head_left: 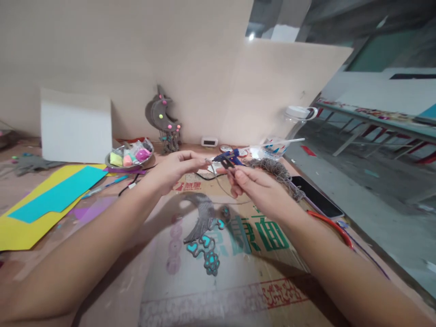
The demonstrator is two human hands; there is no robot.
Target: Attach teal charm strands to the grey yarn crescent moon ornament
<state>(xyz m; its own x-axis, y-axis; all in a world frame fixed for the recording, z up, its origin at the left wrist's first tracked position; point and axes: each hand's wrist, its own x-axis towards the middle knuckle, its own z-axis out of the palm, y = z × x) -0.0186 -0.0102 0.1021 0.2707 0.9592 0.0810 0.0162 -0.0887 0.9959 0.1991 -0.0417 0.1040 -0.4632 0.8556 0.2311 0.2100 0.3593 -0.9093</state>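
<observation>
My left hand [177, 169] and my right hand [254, 184] are raised above a flattened cardboard box [238, 272]. Both pinch a thin grey string [218, 181] that runs between them and hangs down in a loop. Under the hands lies a grey crescent craft piece with turquoise hearts [204, 231]. A blue glue gun [227, 157] lies just behind my fingertips. A heap of grey yarn [279, 172] sits to the right of my right hand.
A plate of coloured clay [131, 156] and a standing grey moon ornament [162, 117] are at the back. Yellow and teal sheets [47, 200] lie left. A phone [316, 197], red-handled tool [332, 225] and plastic jar [293, 125] are on the right, near the table edge.
</observation>
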